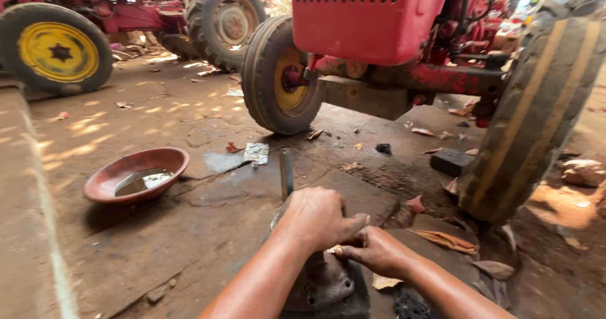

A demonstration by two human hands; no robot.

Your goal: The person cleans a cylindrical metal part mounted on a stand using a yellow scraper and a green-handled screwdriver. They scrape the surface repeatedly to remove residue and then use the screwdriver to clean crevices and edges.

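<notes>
Head view: metal part (pixel 322 284) seemingly beneath fingers (pixel 350 251)

One head-worn view looks down and forward, close over the ground (pixel 189 230); the red tractor (pixel 372 16) stands just ahead.

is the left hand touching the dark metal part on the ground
Touching. The head view shows the left hand pressed down on top of the dark metal part, with no gap between them; the right hand meets it beside.
</notes>
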